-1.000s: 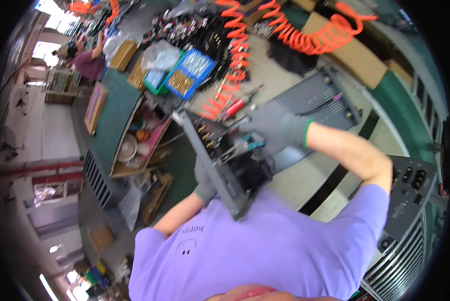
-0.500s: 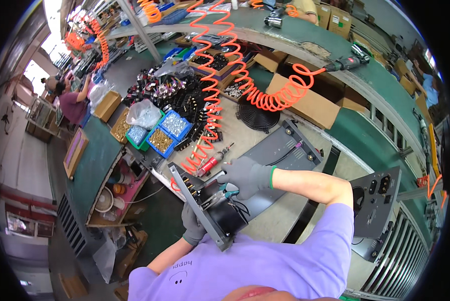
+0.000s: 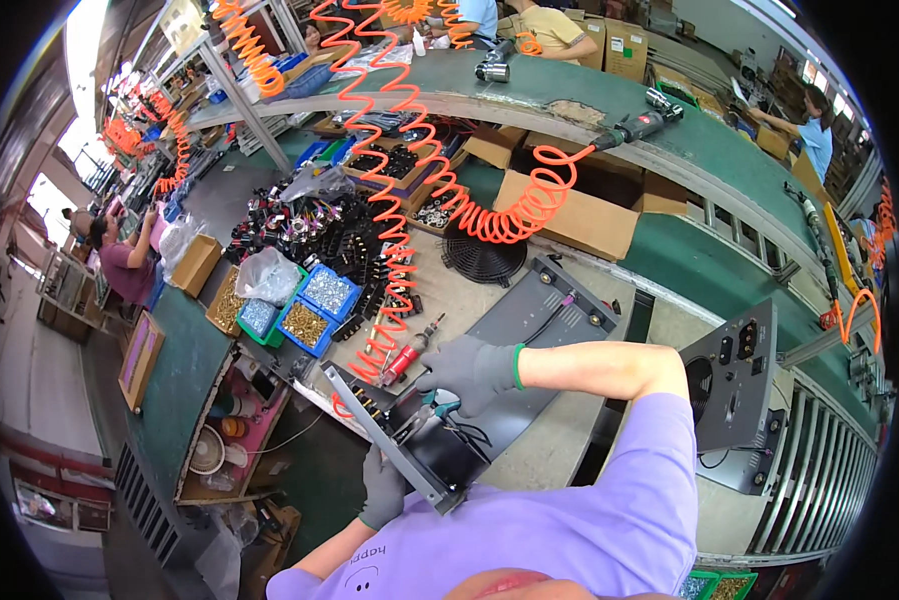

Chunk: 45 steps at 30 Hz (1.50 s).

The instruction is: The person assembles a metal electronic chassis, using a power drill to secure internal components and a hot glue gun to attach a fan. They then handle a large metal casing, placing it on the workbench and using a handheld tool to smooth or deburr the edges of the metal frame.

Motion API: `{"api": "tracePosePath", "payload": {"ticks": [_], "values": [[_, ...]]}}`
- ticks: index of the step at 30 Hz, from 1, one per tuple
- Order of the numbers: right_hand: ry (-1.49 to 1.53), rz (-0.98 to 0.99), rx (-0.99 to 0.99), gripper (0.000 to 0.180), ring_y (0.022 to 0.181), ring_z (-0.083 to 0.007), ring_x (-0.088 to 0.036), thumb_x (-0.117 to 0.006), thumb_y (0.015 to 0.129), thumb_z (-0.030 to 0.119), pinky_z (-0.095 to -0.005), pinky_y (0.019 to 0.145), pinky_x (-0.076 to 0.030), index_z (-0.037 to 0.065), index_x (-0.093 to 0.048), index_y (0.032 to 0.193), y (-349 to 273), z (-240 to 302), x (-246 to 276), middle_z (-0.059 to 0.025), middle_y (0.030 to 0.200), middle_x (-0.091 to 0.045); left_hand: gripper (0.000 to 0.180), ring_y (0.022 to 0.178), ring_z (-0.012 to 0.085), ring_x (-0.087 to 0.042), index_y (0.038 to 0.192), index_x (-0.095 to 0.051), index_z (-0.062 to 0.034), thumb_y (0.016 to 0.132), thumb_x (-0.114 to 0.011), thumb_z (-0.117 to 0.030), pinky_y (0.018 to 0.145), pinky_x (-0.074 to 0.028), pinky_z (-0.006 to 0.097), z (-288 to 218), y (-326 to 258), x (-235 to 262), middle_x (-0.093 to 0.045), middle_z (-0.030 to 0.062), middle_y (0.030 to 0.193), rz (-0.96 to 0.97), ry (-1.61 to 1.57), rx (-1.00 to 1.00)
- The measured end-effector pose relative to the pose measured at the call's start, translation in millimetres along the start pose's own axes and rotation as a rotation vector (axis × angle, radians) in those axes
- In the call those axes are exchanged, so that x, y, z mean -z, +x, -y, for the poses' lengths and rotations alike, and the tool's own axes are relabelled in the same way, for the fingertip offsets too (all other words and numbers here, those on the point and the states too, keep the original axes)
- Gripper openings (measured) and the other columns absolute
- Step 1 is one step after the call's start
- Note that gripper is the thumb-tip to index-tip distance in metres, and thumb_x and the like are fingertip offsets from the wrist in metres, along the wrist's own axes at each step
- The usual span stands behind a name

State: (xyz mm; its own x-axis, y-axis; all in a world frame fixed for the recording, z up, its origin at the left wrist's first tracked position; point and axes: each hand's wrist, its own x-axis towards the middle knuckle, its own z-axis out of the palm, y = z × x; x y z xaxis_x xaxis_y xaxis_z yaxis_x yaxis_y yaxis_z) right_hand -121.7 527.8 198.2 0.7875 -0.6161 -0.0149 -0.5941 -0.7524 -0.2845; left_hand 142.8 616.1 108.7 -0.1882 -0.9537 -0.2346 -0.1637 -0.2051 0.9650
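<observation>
Right hand (image 3: pixel 472 375): fingers closed round teal-handled pliers (image 3: pixel 439 403), tips angled left and near toward grey panel (image 3: pixel 389 438) just left, its long axis far-left to near-right. Left hand (image 3: pixel 381 490) nearer, touching panel's left side; fingers partly hidden, grip can't be told.

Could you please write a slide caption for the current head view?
At a workbench, the gloved left hand holds a dark panel while the gloved right hand grips teal-handled pliers.
</observation>
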Motion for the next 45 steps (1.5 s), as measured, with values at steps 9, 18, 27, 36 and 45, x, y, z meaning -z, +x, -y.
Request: {"api": "tracePosePath", "payload": {"ticks": [9, 18, 27, 36, 45], "values": [[0.037, 0.072, -0.064, 0.054, 0.092, -0.0337, -0.056, -0.067, 0.060, 0.031, -0.0450, 0.069, -0.048, 0.018, -0.056, 0.111, 6, 4, 2, -0.0147, 0.102, -0.054, 0.043, 0.075, 0.0294, -0.062, 0.110, -0.054, 0.0031, 0.094, -0.044, -0.036, 0.068, -0.048, 0.036, 83, 31, 6, -0.062, 0.0142, 0.085, -0.172, 0.212, -0.446], [0.088, -0.343, -0.398, 0.053, 0.090, -0.0313, -0.054, -0.068, 0.063, 0.043, -0.0422, 0.069, -0.046, 0.014, -0.058, 0.107, -58, 32, -39, -0.0140, 0.100, -0.052, 0.035, 0.074, 0.0105, -0.049, 0.106, -0.051, 0.0016, 0.094, -0.050, -0.031, 0.064, -0.042, 0.027, 7, 23, 31, -0.054, 0.0028, 0.084, 0.209, 0.124, -0.276], [0.628, -1.114, -1.822, 0.062, 0.091, -0.0275, -0.056, -0.070, 0.072, 0.040, -0.0361, 0.079, -0.047, 0.005, -0.049, 0.119, -124, 252, -238, -0.0154, 0.106, -0.053, 0.090, 0.121, 0.0221, -0.040, 0.145, -0.006, -0.0040, 0.078, -0.067, 0.000, 0.104, -0.034, 0.037, 92, 153, 107, -0.031, 0.0117, 0.139, 0.421, 0.391, -0.504], [-0.031, -1.667, -2.409, 0.041, 0.096, -0.0245, -0.056, -0.069, 0.075, 0.017, -0.0358, 0.087, -0.044, 0.000, -0.053, 0.109, -138, 440, -344, -0.0110, 0.102, -0.058, 0.041, 0.087, 0.0324, -0.064, 0.106, -0.057, -0.0003, 0.076, -0.070, -0.025, 0.076, -0.048, 0.041, 48, 199, 96, -0.066, 0.0181, 0.098, 0.484, 0.882, -0.403], [0.224, -0.796, -2.981, 0.072, 0.111, -0.0383, -0.048, -0.066, 0.074, 0.049, -0.0433, 0.095, -0.038, 0.000, -0.046, 0.122, -136, 497, -376, -0.0229, 0.116, -0.052, 0.034, 0.085, 0.0184, -0.058, 0.104, -0.054, -0.0023, 0.076, -0.071, -0.009, 0.077, -0.050, 0.033, 69, 145, 54, -0.059, 0.0070, 0.092, 0.679, 0.399, -0.333]]}}
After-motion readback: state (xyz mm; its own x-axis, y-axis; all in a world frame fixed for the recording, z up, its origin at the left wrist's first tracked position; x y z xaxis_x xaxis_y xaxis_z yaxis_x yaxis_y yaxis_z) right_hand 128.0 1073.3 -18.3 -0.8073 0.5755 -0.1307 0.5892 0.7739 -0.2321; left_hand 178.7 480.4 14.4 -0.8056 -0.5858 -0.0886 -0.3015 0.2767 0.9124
